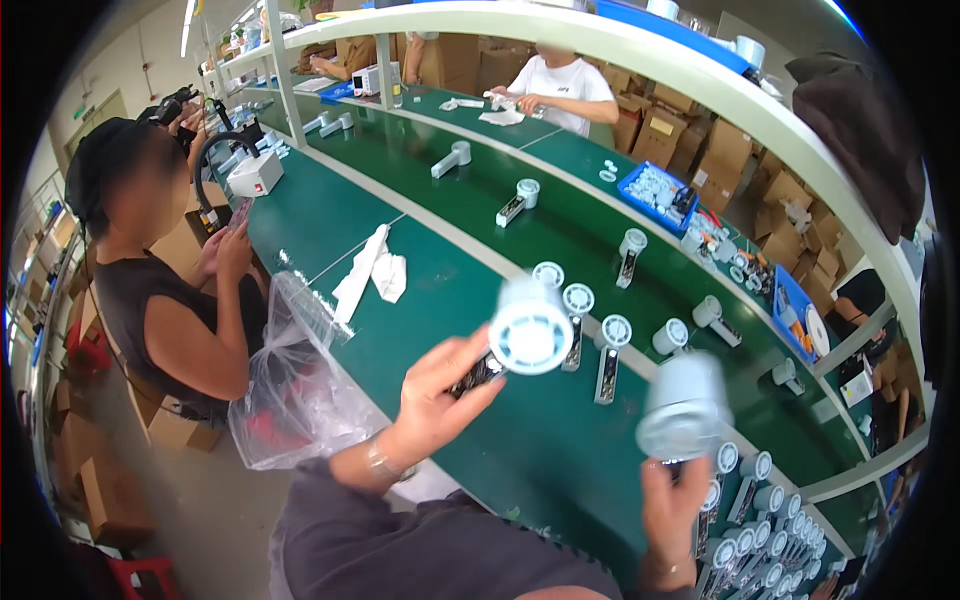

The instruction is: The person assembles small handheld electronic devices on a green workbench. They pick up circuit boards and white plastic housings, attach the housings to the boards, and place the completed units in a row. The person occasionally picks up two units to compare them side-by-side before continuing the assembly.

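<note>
Two blue-grey devices held — left fingers and right fingers curled

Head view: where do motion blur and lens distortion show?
Head view: the pale device in the right hand is smeared, a similar device in the left hand clearer; also in the head view, the white shelf beam bows and black fills the corners.

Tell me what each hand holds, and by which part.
Left hand: a round-headed device, by its handle. Right hand: a similar device, apparently by its handle, mostly hidden.
</note>
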The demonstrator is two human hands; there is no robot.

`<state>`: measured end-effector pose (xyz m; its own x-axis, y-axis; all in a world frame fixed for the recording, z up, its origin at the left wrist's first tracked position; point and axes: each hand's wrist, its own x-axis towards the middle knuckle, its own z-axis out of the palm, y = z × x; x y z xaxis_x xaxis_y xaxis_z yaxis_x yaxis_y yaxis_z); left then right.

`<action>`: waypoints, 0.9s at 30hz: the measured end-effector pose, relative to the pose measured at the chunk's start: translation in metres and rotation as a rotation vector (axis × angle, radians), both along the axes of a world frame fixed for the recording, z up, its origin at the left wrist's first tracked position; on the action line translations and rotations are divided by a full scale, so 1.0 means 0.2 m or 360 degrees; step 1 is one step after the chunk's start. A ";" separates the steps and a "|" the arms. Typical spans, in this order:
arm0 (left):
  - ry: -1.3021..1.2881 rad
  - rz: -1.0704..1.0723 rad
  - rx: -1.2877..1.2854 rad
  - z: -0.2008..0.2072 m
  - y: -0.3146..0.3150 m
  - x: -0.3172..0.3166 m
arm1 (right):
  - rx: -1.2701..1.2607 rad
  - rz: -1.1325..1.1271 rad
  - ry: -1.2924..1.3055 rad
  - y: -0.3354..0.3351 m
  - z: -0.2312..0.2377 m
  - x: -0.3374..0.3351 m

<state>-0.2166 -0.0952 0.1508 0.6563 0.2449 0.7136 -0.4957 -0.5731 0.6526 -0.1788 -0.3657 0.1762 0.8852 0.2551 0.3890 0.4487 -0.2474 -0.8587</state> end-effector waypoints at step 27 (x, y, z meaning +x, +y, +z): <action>-0.1202 -0.0127 -0.1099 0.10 -0.44 0.41 | 0.1099 -0.0422 -0.0518 0.07 0.02 0.15</action>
<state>-0.1345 -0.1841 0.1709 0.1266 0.7344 0.6668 -0.9340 -0.1382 0.3295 -0.1480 -0.3518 0.1798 0.6979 -0.3398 0.6304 0.7032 0.1581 -0.6932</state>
